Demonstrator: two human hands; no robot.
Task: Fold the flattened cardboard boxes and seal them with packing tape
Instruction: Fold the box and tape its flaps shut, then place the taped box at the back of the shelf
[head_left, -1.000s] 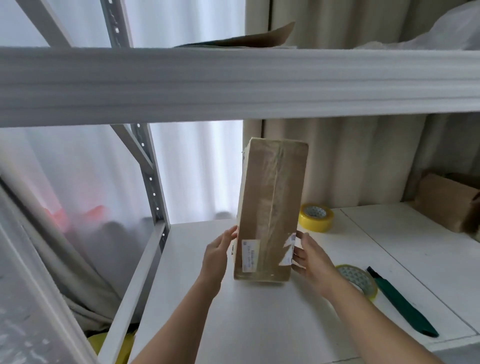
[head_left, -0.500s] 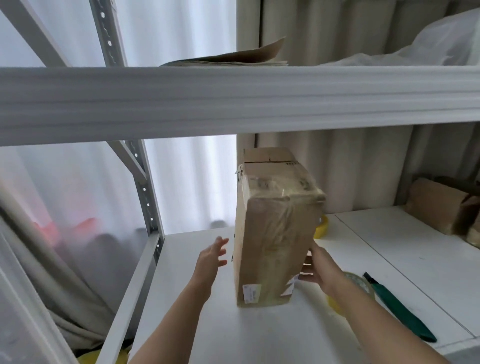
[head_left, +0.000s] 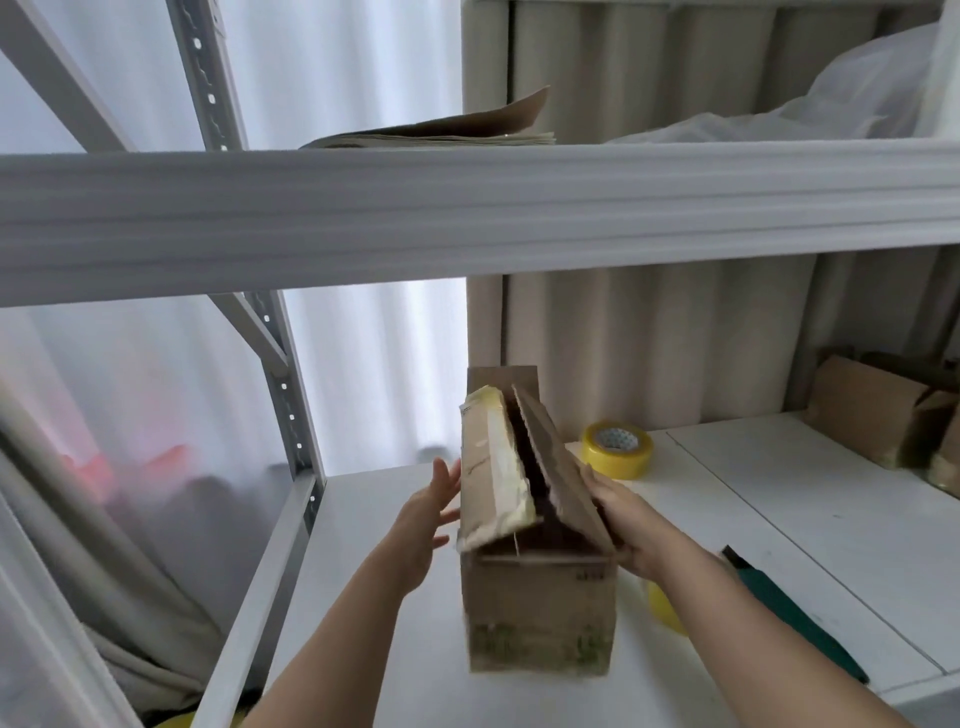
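Left hand (head_left: 426, 512) is up beside the left side of the cardboard box (head_left: 537, 608), fingers spread and relaxed, fingertips right by the taped left flap (head_left: 491, 478), but I can't tell if they're actually touching it. Right hand (head_left: 631, 525) is flat along the right flap (head_left: 563, 478), fingers straight against the cardboard, not curled around anything.

Box sits on the white surface (head_left: 363, 597), toward the left part of it and nearer the front edge. Its 2 long top flaps lean toward each other like a little roof with a dark gap between them, so the top isn't closed. The left flap has yellowish tape on it. Everything there is a bit motion-blurred.

Yellow tape roll (head_left: 618, 449) stands just behind the box to the right, toward the back edge of the surface. Another yellow roll (head_left: 667, 608) peeks out under the right forearm, mostly hidden. Green-handled cutter (head_left: 789, 610) lies near the front right. More brown boxes (head_left: 883, 410) sit at the far right back corner. Up on the shelf (head_left: 467, 208) above, there's a stack of flattened cardboard (head_left: 441, 132).
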